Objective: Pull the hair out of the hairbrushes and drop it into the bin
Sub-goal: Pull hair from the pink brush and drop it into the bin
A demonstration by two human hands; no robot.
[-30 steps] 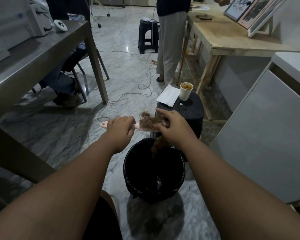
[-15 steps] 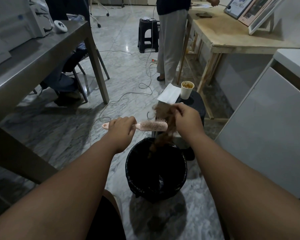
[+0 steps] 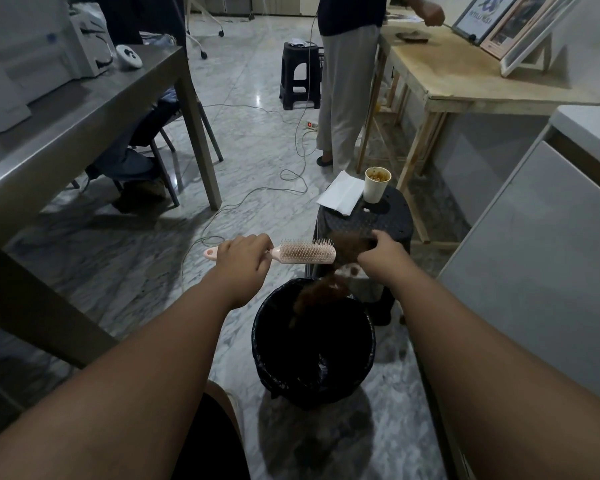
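Observation:
My left hand (image 3: 245, 259) grips the handle of a pink hairbrush (image 3: 305, 252), held level with its bristles up and bare of hair. Just right of the brush tip, my right hand (image 3: 381, 254) pinches a long brown clump of hair (image 3: 321, 291). The clump hangs down from my fingers, and its lower end reaches past the rim of the black bin (image 3: 368, 351) on the floor below. The bin is lined with a black bag.
A black stool (image 3: 392, 216) behind the bin carries a paper cup (image 3: 376, 185) and a white napkin (image 3: 342, 197). A steel table (image 3: 84, 109) stands left, a white cabinet (image 3: 541, 258) right. A person (image 3: 347, 81) stands at a wooden table (image 3: 465, 71). Cables (image 3: 291, 178) trail across the marble floor.
My right hand has pulled the hair off the bristles and moved right, away from the brush. The brush is now bare, and the clump hangs down into the bin.

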